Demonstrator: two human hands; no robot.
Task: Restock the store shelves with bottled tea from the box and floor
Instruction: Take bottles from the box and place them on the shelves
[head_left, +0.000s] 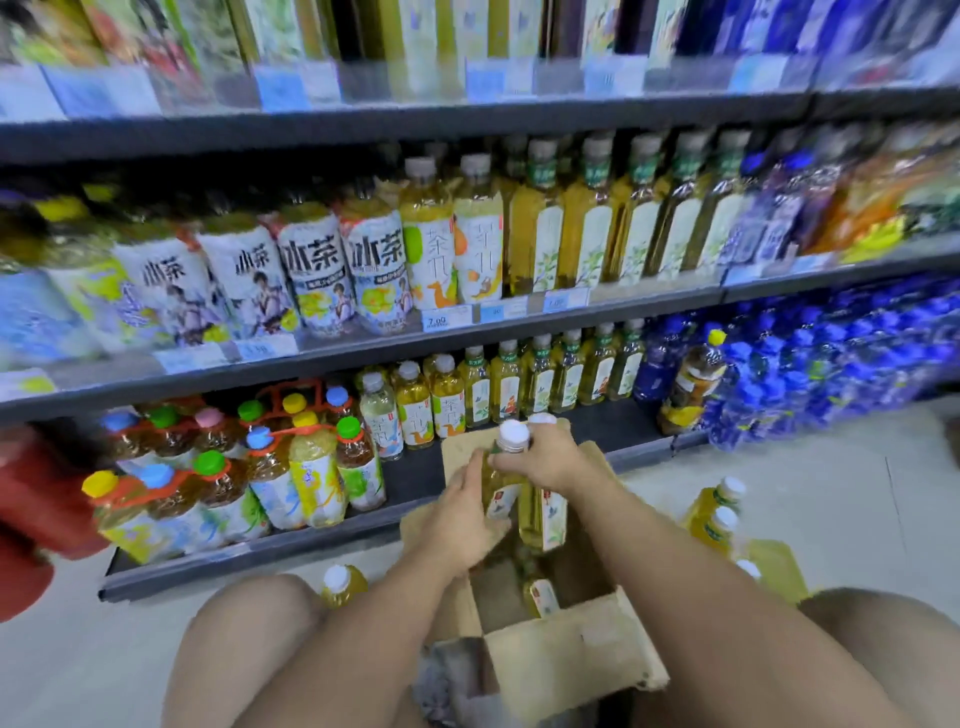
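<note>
An open cardboard box (571, 654) sits on the floor between my knees, with a tea bottle (540, 595) lying inside. Above the box, my right hand (545, 460) grips the necks of two white-capped yellow tea bottles (543, 519). My left hand (460, 525) clasps the lower body of the left one of these. Loose tea bottles stand on the floor to the right (714, 512) and one to the left (340, 584). The bottom shelf (415, 475) has a dark bare patch just behind the box, beside matching tea bottles (506, 387).
Multipacks with coloured caps (228, 478) fill the bottom shelf's left side. Blue bottles (831, 364) crowd the right. The middle shelf (519, 322) holds large tea bottles. A red object (31, 509) juts in at the left edge. Pale floor (831, 483) lies to the right.
</note>
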